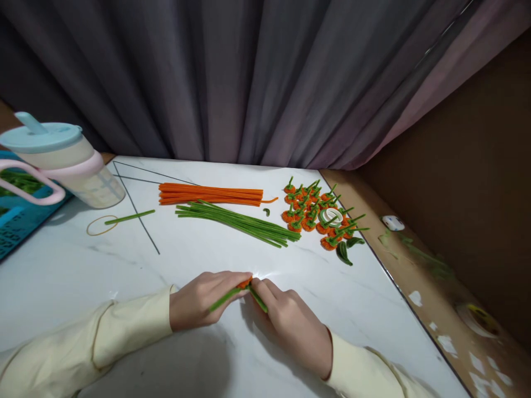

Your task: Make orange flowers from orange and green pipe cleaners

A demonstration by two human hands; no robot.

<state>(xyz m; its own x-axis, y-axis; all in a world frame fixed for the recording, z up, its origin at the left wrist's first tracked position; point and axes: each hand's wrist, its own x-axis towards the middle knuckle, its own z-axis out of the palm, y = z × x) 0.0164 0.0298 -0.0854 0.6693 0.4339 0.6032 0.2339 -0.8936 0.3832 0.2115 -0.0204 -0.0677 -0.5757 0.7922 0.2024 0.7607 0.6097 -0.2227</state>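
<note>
Between my two hands is a small orange pipe-cleaner pumpkin point(244, 283), with a green pipe cleaner point(224, 299) spreading from it in two arms. My left hand point(209, 296) is closed on the pumpkin from the left, its fingers partly covering it. Against its right side, my right hand point(286, 315) pinches the other green arm where it meets the orange. Beyond the hands lie a bundle of green pipe cleaners point(240, 223) and a bundle of orange pipe cleaners point(211, 194).
Several finished orange pumpkins with green stems point(309, 213) cluster at the right, a white tape roll point(333, 216) among them. Green leaf pieces point(343, 254) lie beside. A lidded cup point(83, 171) stands left, near a rubber band point(93, 228). Paper scraps point(446, 345) litter the brown surface.
</note>
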